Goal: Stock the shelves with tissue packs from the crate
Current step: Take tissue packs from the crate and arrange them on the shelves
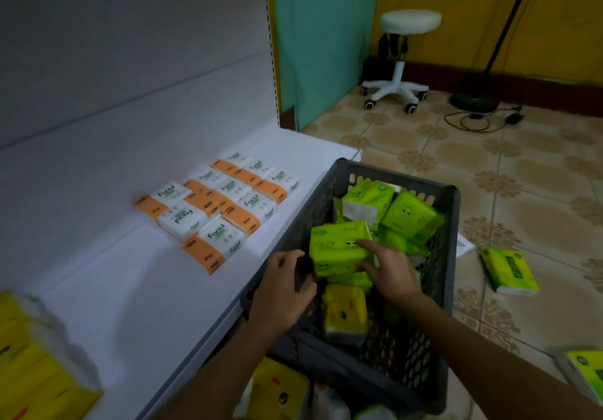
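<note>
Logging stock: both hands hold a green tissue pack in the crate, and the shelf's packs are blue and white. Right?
No: the head view shows the shelf packs orange and white, not blue. The left hand and right hand do hold a green pack in the crate.

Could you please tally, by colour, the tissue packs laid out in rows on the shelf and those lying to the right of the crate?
Orange-and-white plastic-wrapped tissue packs in rows on the white shelf: 9
Green plastic-wrapped tissue packs to the right of the dark plastic crate: 2, one cut off by the picture's edge
Total: 11
</note>
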